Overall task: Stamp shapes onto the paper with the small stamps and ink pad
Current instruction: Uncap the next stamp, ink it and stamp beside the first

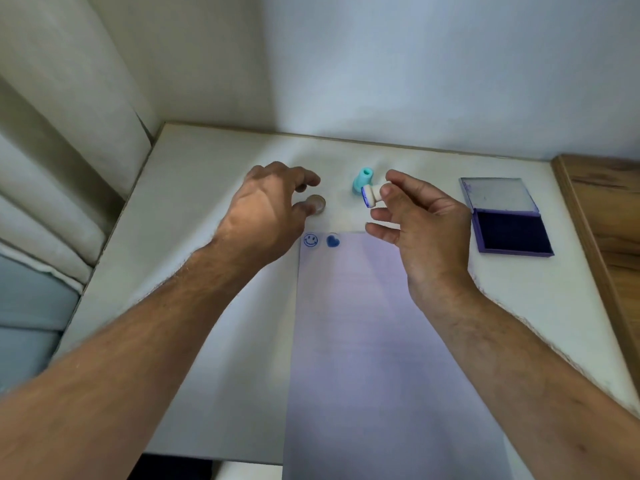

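My right hand [419,223] pinches a small white stamp [371,195] between thumb and forefinger, held in the air with its blue-inked face turned left. Behind it a teal stamp [362,180] stands on the table. My left hand [266,209] hovers over a brownish stamp [318,203] on the table, thumb touching its side and fingers curled above it. The white paper [374,341] lies in front of me, with a blue smiley print [310,240] and a blue heart print [333,241] at its top left corner. The open purple ink pad [512,233] lies to the right.
The white table [194,258] sits in a corner, with a wall behind and a white panel on the left. A wooden surface [609,216] borders the table on the right. The ink pad's lid [498,195] lies flat behind the pad.
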The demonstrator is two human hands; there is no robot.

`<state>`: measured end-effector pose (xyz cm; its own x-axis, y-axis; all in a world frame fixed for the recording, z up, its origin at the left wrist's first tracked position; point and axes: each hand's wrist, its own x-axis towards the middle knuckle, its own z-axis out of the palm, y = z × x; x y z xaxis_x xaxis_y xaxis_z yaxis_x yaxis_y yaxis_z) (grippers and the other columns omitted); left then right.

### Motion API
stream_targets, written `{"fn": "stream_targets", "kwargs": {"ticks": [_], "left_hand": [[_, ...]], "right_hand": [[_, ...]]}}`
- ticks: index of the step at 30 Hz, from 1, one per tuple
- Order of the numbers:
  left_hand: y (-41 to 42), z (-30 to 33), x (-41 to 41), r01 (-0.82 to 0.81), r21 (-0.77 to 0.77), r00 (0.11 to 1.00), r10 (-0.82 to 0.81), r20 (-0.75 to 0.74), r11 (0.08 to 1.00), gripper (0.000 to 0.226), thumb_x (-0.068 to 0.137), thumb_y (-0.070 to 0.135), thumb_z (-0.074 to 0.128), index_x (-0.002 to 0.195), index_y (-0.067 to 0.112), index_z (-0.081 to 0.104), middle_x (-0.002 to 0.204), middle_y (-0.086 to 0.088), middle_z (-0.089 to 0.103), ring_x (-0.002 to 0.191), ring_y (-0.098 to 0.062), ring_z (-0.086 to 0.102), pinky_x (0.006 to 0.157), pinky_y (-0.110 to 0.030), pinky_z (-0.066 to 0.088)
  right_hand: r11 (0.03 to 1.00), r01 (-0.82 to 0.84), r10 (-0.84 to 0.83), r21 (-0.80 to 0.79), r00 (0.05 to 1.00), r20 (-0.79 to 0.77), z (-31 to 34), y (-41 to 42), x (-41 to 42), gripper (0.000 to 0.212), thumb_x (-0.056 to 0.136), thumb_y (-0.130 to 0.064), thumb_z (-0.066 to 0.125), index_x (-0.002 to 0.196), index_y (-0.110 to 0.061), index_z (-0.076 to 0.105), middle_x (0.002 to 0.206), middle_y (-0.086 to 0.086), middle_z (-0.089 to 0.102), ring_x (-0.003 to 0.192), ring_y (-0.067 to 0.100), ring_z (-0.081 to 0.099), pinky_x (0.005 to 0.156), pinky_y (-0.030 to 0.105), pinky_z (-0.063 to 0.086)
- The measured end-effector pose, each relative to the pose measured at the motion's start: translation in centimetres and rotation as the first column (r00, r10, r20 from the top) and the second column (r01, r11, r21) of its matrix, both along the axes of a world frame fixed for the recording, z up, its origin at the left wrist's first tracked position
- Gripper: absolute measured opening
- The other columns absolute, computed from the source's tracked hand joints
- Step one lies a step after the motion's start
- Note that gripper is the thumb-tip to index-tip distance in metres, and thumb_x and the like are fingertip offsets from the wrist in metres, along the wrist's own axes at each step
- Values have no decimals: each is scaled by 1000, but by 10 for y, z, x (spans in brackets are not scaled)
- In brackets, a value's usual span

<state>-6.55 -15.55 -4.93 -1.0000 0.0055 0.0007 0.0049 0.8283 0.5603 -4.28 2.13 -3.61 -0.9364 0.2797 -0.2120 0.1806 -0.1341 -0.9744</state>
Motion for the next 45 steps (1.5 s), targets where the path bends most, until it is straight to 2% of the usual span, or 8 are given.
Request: {"fn": "stream_targets", "kwargs": {"ticks": [6, 11, 17, 21, 26, 35, 38, 45], "left_hand": [[4, -8, -1, -17, -56, 999, 19, 41, 998, 45, 96, 42, 57, 137, 25, 56, 132, -3, 57, 128, -24, 42, 100, -31, 38], [6, -13, 2, -15, -92, 1000, 15, -2, 996, 43, 94, 40, 59, 135, 25, 59, 131, -5, 55, 125, -23, 42, 104, -25, 30], [4, -18, 1, -42, -82, 998, 39, -39, 996, 35, 90, 40, 64, 123, 29, 68, 122, 0, 60, 117, -22, 51, 95, -25, 39], [8, -5, 4, -177, 134, 981, 185, -56, 975, 26, 85, 40, 65, 109, 34, 73, 99, 7, 74, 94, -13, 68, 89, -29, 56], [19, 9, 10, -84, 333, 980, 138, -142, 939, 21, 85, 22, 69, 104, 28, 76, 87, 14, 72, 72, 6, 69, 76, -11, 55], [18, 5, 7, 27, 593, 999, -11, -31, 805, 31, 81, 6, 78, 109, 20, 76, 96, -2, 72, 81, -11, 68, 72, -17, 55], [15, 6, 5, 19, 671, 999, -40, 15, 741, 36, 77, 7, 82, 108, 25, 75, 97, -4, 75, 90, -23, 69, 85, -26, 58], [13, 9, 4, -3, 786, 993, -94, 78, 618, 37, 76, 0, 79, 108, 19, 75, 102, 0, 78, 99, -13, 73, 95, -32, 56]], "right_hand": [[997, 37, -36, -62, 999, 14, -3, 2, -4, 17, 89, -5, 66, 105, -8, 73, 68, -5, 70, 68, 19, 67, 62, 29, 59], [996, 39, -37, -85, 999, 20, -4, 2, -5, 16, 89, -6, 66, 104, -7, 73, 68, -3, 70, 69, 20, 68, 62, 29, 59], [995, 19, -15, -94, 999, 33, -4, 1, -5, 15, 89, -5, 66, 102, -7, 73, 85, 7, 70, 71, 21, 68, 64, 29, 59], [993, -22, 24, -119, 1000, 18, -4, -1, -4, 14, 91, -3, 63, 100, -7, 72, 73, -1, 71, 73, 21, 70, 66, 29, 60], [978, -56, 65, -203, 997, 38, -4, -3, -5, 17, 93, -1, 58, 101, -10, 70, 95, 14, 73, 87, 26, 74, 76, 34, 61], [919, -96, 121, -383, 992, 41, -1, -5, -4, 22, 95, 7, 48, 101, -4, 66, 91, 12, 76, 90, 28, 74, 82, 38, 60], [907, -92, 121, -411, 992, 46, 0, -4, -5, 23, 95, 9, 47, 100, -4, 66, 90, 12, 76, 90, 29, 74, 82, 38, 60], [912, -107, 134, -396, 990, 43, 0, -5, -4, 23, 94, 9, 50, 98, -4, 68, 95, 15, 72, 89, 27, 74, 79, 33, 60]]}}
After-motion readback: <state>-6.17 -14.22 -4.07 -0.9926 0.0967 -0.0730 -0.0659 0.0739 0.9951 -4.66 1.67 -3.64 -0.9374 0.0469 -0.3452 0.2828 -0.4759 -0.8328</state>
